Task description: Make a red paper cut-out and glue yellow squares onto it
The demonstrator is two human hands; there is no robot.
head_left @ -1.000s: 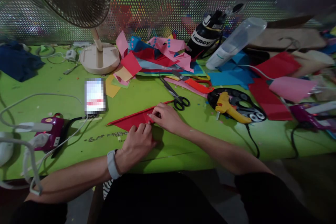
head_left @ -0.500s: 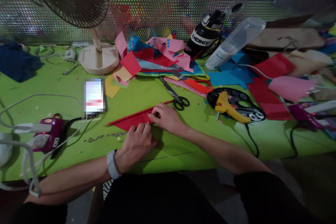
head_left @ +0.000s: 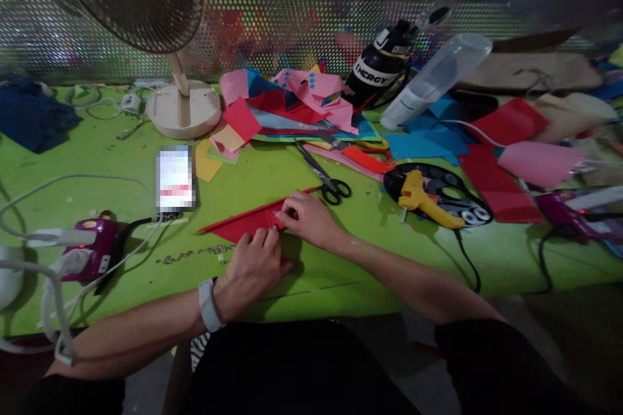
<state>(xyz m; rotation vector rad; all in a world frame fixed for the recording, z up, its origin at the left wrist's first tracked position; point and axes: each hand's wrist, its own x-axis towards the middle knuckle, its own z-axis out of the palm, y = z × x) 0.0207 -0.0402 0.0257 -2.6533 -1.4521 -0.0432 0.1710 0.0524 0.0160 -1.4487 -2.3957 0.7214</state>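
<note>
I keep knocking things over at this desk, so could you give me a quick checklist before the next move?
1. Left hand on the red paper: ok, at its near edge.
2. Right hand on the paper: ok, fingertips touching it.
3. Black scissors clear of the paper's far tip: cannot tell; their handles lie very close to it.
4. Yellow glue gun off the bare tabletop: not ok; it lies over the black tray, but its nozzle pokes past the edge.
5. Glue gun cool: cannot tell.
6. Left-side purple power strip apart from the paper: ok.
</note>
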